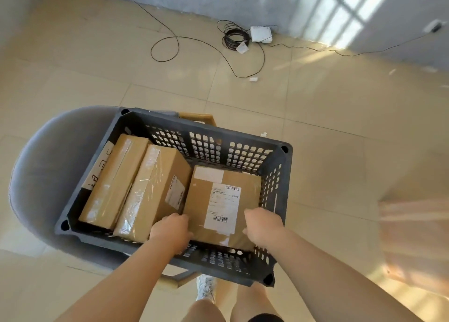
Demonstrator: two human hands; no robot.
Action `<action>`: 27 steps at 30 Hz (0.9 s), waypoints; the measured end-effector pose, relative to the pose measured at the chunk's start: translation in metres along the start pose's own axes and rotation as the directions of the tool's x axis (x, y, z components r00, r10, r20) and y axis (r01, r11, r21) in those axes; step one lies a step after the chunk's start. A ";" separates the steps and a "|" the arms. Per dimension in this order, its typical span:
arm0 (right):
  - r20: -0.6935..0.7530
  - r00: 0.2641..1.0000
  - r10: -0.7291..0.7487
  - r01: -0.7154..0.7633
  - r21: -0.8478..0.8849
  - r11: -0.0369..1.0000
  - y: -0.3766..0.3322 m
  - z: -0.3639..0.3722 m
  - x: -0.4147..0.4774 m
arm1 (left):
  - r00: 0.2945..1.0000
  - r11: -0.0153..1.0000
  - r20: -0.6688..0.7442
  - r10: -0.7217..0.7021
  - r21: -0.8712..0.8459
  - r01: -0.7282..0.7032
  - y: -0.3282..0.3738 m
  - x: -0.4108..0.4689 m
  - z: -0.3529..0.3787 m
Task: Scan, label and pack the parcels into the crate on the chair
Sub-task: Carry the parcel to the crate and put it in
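Observation:
A dark grey slotted crate (pixel 245 149) rests on a grey upholstered chair (pixel 48 166). Inside it lie three brown cardboard parcels. The right parcel (pixel 209 205) carries a white shipping label with barcodes, and both hands grip its near end: my left hand (pixel 170 229) on its left corner, my right hand (pixel 263 227) on its right corner. The parcel sits low in the crate's right half, tilted slightly. A taped middle parcel (pixel 155 190) with a side label leans beside it. A left parcel (pixel 114 178) stands against the crate's left wall.
Beige tiled floor surrounds the chair. A white device (pixel 261 34) with a coiled black cable (pixel 234 38) lies by the far wall, and a thin cable (pixel 170 51) loops across the floor. My legs and a white shoe (pixel 206 287) are below the crate.

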State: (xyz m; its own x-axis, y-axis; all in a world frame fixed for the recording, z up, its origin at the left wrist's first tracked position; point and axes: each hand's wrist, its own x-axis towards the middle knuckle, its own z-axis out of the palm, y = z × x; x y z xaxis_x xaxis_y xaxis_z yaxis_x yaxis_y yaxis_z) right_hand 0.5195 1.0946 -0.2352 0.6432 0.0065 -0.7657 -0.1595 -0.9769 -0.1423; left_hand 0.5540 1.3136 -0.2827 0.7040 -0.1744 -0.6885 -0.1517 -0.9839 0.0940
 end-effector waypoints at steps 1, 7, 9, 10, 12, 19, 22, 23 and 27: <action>-0.020 1.000 -0.003 0.003 0.031 1.000 0.002 -0.003 -0.005 | 1.000 1.000 -0.008 0.017 0.010 -0.017 0.001 -0.002 -0.006; -0.189 0.981 -0.037 0.085 0.253 0.964 0.021 -0.031 -0.050 | 0.988 0.994 -0.106 0.113 0.024 -0.111 0.029 -0.015 -0.049; -0.242 0.970 -0.008 0.080 0.290 0.954 0.033 -0.042 -0.072 | 0.976 0.986 -0.140 0.168 0.018 -0.167 0.047 -0.020 -0.064; -0.260 0.965 0.010 0.073 0.308 0.949 0.040 -0.047 -0.083 | 0.967 0.979 -0.155 0.204 0.017 -0.204 0.058 -0.023 -0.070; -0.308 0.950 0.060 0.056 0.353 0.934 0.060 -0.053 -0.106 | 0.940 0.959 -0.191 0.282 0.022 -0.283 0.081 -0.030 -0.080; -0.366 0.878 0.309 -0.086 0.514 0.853 0.165 -0.038 -0.193 | 0.832 0.860 -0.223 0.509 0.185 -0.476 0.203 -0.069 -0.099; -0.357 0.838 0.412 -0.135 0.596 0.791 0.223 -0.011 -0.234 | 0.772 0.809 -0.244 0.588 0.192 -0.555 0.266 -0.089 -0.086; -0.352 0.825 0.442 -0.150 0.618 0.772 0.244 0.000 -0.248 | 0.756 0.792 -0.236 0.610 0.191 -0.580 0.288 -0.096 -0.079; -0.300 0.777 0.553 -0.202 0.714 0.670 0.330 0.047 -0.302 | 0.716 0.742 -0.195 0.670 0.176 -0.647 0.377 -0.127 -0.044</action>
State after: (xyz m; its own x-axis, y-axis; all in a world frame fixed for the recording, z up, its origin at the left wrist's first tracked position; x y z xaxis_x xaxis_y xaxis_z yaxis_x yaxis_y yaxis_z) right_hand 0.2377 0.7797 -0.0802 0.6362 -0.5996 -0.4855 -0.7714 -0.5035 -0.3890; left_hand 0.4375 0.9632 -0.1284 0.5380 -0.7917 -0.2895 -0.6899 -0.6109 0.3883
